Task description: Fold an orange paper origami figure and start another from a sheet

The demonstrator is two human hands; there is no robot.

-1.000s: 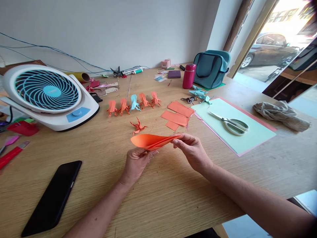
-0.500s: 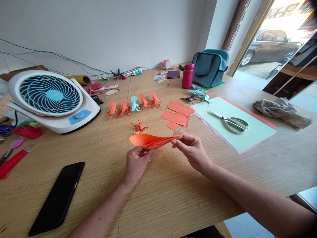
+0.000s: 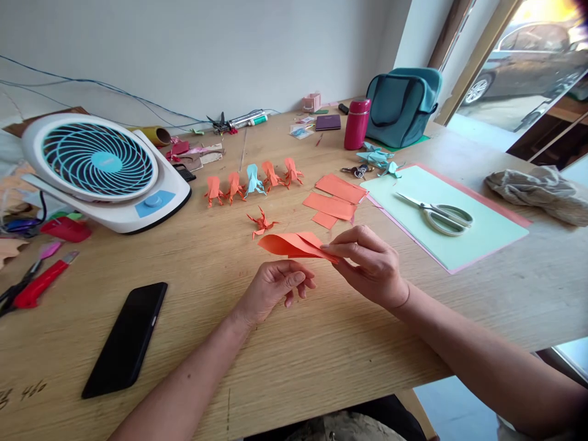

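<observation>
My right hand (image 3: 372, 263) pinches one end of a folded sheet of orange paper (image 3: 294, 245) between thumb and fingers. The paper's left end bulges into a loose, open curve. Just below it, my left hand (image 3: 281, 283) is off the paper, fingers loosely curled and apart, holding nothing. Beyond the paper lies a small folded orange paper figure (image 3: 261, 223). Farther back stands a row of several folded figures, with a light blue one (image 3: 253, 180) among the orange ones. Cut orange paper pieces (image 3: 328, 206) lie beyond my right hand.
Scissors (image 3: 436, 214) rest on light green paper sheets (image 3: 487, 245) at right, near a crumpled cloth (image 3: 537, 190). A pink flask (image 3: 357, 124) and teal bag (image 3: 399, 110) stand behind. At left are a fan (image 3: 105, 165), a phone (image 3: 126, 340) and a red-handled cutter (image 3: 43, 282).
My left hand has let go of the orange paper and dropped slightly below it. My right hand keeps hold, and the paper has turned a little. The camera view has shifted.
</observation>
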